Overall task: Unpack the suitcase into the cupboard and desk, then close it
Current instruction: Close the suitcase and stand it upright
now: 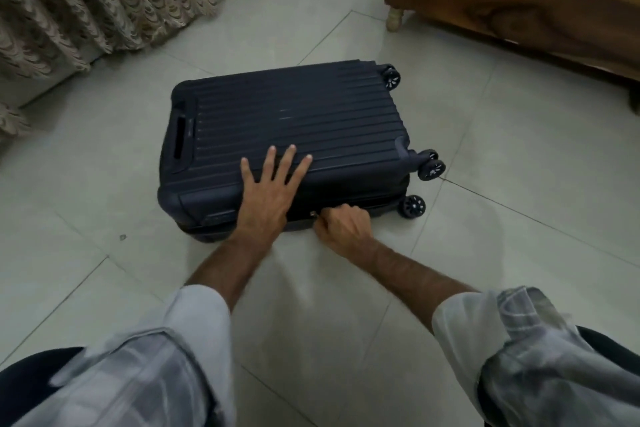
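Note:
A dark navy ribbed hard-shell suitcase [294, 114] lies flat on the tiled floor with its lid down and its wheels pointing right. My left hand [270, 191] presses on the lid's near edge, fingers spread and straight. My right hand [343, 224] is curled at the suitcase's near side seam and pinches a small metal zipper pull [313, 214]. The suitcase's inside is hidden.
A wooden furniture piece [519, 0] on short legs stands at the back right. A patterned beige curtain [86, 0] hangs at the back left. Pale floor tiles [104, 166] surround the suitcase. My knees and rolled sleeves fill the bottom of the view.

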